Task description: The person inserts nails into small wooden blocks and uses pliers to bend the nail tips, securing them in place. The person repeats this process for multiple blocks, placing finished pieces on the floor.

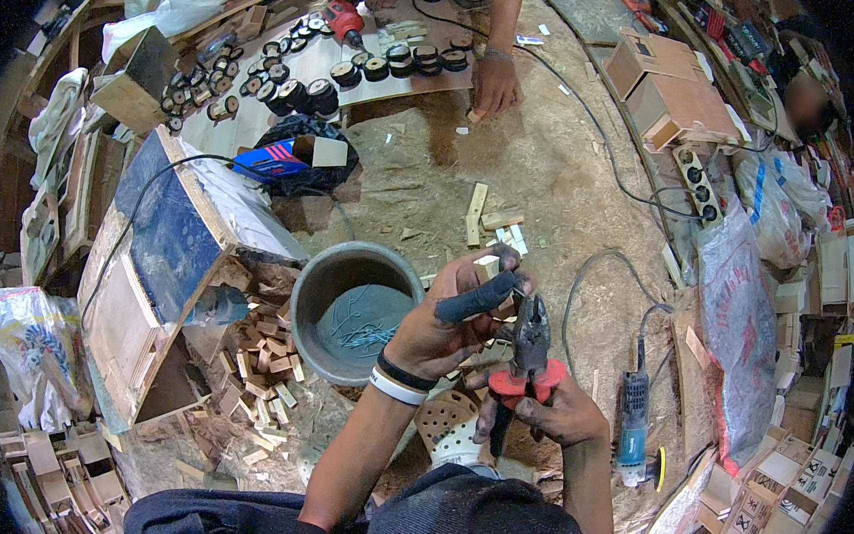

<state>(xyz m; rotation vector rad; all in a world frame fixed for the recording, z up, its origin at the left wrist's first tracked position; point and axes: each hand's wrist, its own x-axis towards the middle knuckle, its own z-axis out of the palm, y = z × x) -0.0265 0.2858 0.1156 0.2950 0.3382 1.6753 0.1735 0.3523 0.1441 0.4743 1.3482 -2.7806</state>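
My left hand (424, 329), with a black cover on one finger, is closed on a small wooden block (487, 269). Red-handled pliers (532, 338) are gripped in my right hand (566, 415), their jaws pointing up beside the left fingertips. Whether the jaws touch the block or bite on something is hidden by the fingers. Left of my hands stands a dark grey bucket (317, 293) with thin wire-like pieces (366, 335) at its bottom. Small wooden blocks (265, 350) lie heaped beside the bucket, and a few wood strips (475, 214) rest on the ground beyond my hands.
A blue-green power tool (632, 429) lies at the right near its cord. Across from me, another person's hand (496, 87) touches the ground by a board bearing several black rollers (347, 73) and a red drill (344, 20). A power strip (696, 183) and wooden boxes (675, 106) are far right.
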